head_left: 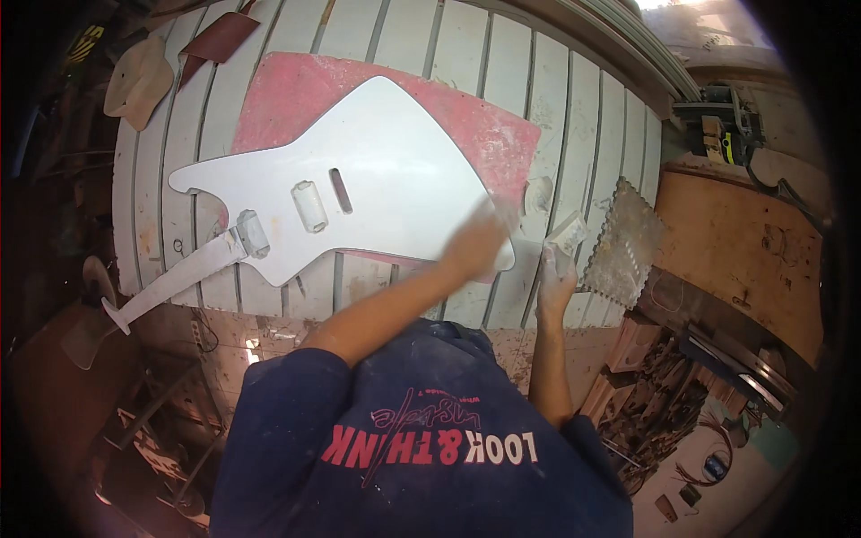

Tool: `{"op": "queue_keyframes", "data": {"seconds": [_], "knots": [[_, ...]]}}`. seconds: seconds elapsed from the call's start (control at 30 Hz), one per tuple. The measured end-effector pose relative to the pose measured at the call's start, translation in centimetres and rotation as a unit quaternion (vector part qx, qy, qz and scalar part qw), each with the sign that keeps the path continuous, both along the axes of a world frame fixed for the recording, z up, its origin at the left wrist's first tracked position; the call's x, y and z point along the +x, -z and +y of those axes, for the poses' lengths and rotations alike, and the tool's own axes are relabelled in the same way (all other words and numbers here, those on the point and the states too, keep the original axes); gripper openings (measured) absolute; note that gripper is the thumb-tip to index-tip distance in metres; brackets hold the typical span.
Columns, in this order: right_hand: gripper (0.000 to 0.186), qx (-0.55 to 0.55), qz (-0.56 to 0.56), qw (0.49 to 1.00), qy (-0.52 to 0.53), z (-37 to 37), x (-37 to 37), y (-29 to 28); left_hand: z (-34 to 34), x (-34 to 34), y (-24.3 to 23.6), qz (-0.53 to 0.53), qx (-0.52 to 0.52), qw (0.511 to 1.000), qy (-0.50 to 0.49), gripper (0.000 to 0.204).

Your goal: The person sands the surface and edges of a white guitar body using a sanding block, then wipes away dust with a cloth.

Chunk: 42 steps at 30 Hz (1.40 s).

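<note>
A white electric guitar body with an angular outline lies flat, its neck covered in pale wrapping and pointing left. Its pickup cavities look filled or covered with whitish material, and a narrow dark slot sits beside them. My left hand is over the body's right end, smeared by motion, so its fingers and anything under them cannot be made out. To its right, apart from the guitar, my right hand grips a pale, dusty sanding block by its lower end.
Under the guitar are a dusty pink sheet and a white slatted table. A scallop-edged grey sheet and a small pale scrap lie right. A cap and brown sheet sit far left. Wooden pieces are stacked below right.
</note>
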State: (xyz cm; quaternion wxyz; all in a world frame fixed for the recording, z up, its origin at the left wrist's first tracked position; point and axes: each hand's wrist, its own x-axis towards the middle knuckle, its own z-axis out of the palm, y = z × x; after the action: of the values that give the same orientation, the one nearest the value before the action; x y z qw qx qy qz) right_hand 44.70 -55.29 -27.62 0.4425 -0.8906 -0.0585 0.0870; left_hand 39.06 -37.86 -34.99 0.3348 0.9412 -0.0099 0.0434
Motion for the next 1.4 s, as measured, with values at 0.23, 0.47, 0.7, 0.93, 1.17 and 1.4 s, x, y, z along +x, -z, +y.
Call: {"op": "queue_keyframes", "data": {"seconds": [0.23, 0.47, 0.7, 0.93, 1.17, 1.4], "knots": [[0.022, 0.043, 0.069, 0.996, 0.037, 4.0, 0.2, 0.1, 7.8, -1.6, -1.2, -0.020, 0.038, 0.997, -0.068, 0.079], [0.024, -0.045, 0.030, 0.987, -0.151, 12.6, 2.8, 2.3, 20.3, -3.3, -3.4, 0.049, 0.193, 0.910, -0.365, 0.083], [0.021, -0.013, -0.050, 0.975, -0.218, 22.5, 6.6, 3.8, 17.1, -4.2, -5.0, 0.092, 0.126, 0.930, -0.334, 0.088], [0.022, -0.001, 0.014, 0.971, -0.238, 24.1, 7.1, 3.7, 17.7, -4.2, -5.0, 0.102, 0.108, 0.929, -0.340, 0.089], [0.028, 0.005, 0.012, 0.972, -0.235, 30.2, 7.7, 2.5, 17.4, -4.2, -5.1, 0.106, 0.101, 0.932, -0.331, 0.090], [0.031, -0.030, -0.027, 0.979, -0.202, 27.6, 7.2, 3.9, 17.6, -3.7, -5.3, 0.108, 0.094, 0.931, -0.337, 0.088]]}}
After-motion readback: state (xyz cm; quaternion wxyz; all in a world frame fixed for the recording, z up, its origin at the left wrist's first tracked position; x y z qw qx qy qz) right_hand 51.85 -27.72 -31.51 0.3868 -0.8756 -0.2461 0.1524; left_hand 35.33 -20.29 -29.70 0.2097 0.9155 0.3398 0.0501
